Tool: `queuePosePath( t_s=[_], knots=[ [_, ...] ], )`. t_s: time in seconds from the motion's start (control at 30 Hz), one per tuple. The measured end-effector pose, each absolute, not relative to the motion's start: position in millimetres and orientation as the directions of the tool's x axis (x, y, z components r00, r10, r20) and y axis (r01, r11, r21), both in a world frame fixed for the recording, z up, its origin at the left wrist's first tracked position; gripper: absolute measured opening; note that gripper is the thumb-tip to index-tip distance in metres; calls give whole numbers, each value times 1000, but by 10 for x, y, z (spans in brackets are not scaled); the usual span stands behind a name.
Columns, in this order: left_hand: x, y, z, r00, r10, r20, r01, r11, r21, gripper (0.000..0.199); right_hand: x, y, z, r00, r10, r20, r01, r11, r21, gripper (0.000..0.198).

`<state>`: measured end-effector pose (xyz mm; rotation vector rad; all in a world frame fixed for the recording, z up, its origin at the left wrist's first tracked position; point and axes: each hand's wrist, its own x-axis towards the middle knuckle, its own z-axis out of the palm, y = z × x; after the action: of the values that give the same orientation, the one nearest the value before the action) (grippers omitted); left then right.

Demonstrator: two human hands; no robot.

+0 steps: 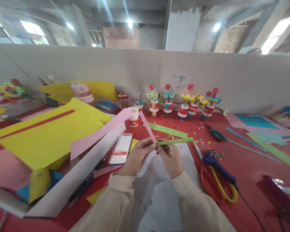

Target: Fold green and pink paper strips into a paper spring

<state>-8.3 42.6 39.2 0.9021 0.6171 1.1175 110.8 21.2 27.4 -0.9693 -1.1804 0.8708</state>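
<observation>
Two narrow paper strips meet at a corner between my hands. The pink paper strip (148,126) points up and away to the left, and the green paper strip (177,141) runs out to the right. My left hand (143,150) pinches the joined end near the pink one. Opposite it, my right hand (169,158) is closed on the green strip beside the corner. Fingers cover the exact overlap of the two strips. Beneath both hands lies a white sheet (157,193). Just beyond them a flat green strip (168,130) rests on the red table (246,167).
Scissors (211,185) and a blue-handled glue gun (218,167) with a cord lie right of the sheet. Pliers (217,133) sit farther back. A phone (122,149), white box (79,170) and yellow sheets (55,135) fill the left. Paper-cup figures (183,111) line the wall.
</observation>
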Motion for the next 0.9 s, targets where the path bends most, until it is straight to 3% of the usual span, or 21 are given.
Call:
queuePosePath(
  t_s=[0.27,0.77,0.9],
  knots=[
    [-104,499,317,299,954,2,-420,130,898,36,1094,191,282,160,912,378,-37,388,-921,17],
    [-62,506,291,222,973,69,-433,35,901,18,1055,168,288,198,926,320,-141,350,-926,16],
    [-45,499,285,197,978,64,-430,28,903,31,1066,173,317,194,933,303,-186,339,-922,15]
  ],
)
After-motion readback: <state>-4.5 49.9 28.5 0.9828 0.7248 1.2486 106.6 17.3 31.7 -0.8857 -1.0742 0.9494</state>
